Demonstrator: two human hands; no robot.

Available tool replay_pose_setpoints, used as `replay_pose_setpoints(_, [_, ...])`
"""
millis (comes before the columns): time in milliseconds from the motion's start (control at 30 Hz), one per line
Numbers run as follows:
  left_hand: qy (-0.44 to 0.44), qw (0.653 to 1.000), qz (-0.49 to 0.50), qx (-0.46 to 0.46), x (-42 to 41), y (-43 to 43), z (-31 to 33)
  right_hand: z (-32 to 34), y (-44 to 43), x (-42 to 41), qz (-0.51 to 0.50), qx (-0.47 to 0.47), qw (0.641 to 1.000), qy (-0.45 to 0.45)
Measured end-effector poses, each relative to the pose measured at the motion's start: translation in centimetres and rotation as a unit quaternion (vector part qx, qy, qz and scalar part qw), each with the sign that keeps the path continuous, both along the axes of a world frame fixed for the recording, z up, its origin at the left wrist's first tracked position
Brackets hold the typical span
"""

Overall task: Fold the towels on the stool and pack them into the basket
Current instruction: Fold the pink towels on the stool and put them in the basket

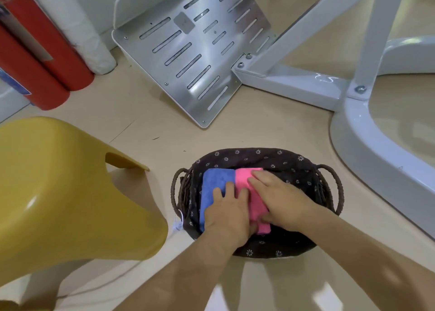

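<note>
Snugly, basket holds blue towel, pink towel; left hand, right hand press flat, grips apart

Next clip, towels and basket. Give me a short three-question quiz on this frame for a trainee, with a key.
1. True or false: the left hand and the right hand both press on towels inside the basket.
2. Which towel lies nearer the yellow stool? A) pink towel B) blue towel C) neither, they are stacked.
3. Fill in: the right hand rests only on the ____ towel.
Key: 1 true; 2 B; 3 pink.
</note>
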State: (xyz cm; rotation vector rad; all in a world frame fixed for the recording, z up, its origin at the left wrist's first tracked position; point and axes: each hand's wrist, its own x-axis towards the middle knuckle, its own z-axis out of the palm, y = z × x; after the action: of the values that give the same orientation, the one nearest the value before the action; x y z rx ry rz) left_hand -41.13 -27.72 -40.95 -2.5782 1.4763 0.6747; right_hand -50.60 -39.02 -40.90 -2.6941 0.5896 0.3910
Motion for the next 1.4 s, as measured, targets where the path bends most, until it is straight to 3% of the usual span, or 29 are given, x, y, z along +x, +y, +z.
replay_pose_setpoints(67, [0.001, 1.000, -0.001, -0.010, 0.3, 0.2, -0.1, 0.2, -0.3, -0.1, -0.002, 0.034, 0.997, 0.063])
replay_pose_setpoints(167, [0.017, 1.000, 0.001, -0.014, 1.4, 0.3, -0.6, -0.2, -0.3, 0.5, -0.005, 0.051, 0.995, 0.083])
replay_pose_setpoints(401, [0.025, 1.000, -0.010, -0.005, 2.4, 0.4, -1.3, -2.8, 1.5, 0.6, -0.014, -0.022, 0.996, 0.087])
replay_pose_setpoints(601, [0.038, 0.999, 0.005, 0.010, 2.6, 0.1, -1.5, -2.3, 2.3, 1.0, -0.039, -0.025, 0.993, 0.109])
replay_pose_setpoints(701, [0.063, 0.998, 0.016, 0.012, 2.6, 0.3, -0.9, -0.3, 2.7, 1.0, -0.078, 0.024, 0.994, 0.074])
replay_pose_setpoints(834, [0.070, 0.997, 0.010, 0.011, 2.7, 0.7, -0.7, 0.1, 3.5, -0.3, -0.033, -0.005, 0.999, -0.004])
replay_pose_setpoints(1068, [0.099, 0.994, -0.014, 0.035, 3.4, 0.7, -0.2, -0.1, 4.4, 0.3, -0.080, 0.080, 0.993, 0.017])
replay_pose_setpoints(1168, [0.158, 0.987, -0.003, -0.034, 4.2, 3.4, 2.5, 3.0, 5.1, 0.1, -0.098, 0.100, 0.990, 0.011])
replay_pose_setpoints(1302, [0.209, 0.959, 0.125, -0.145, 4.0, 7.5, 9.7, 10.5, 7.0, -0.5, -0.141, 0.092, 0.986, -0.008])
replay_pose_setpoints(1402, [0.343, 0.882, 0.272, -0.176, 2.9, 9.6, 17.0, 17.5, 8.5, -1.2, -0.182, 0.132, 0.973, -0.047])
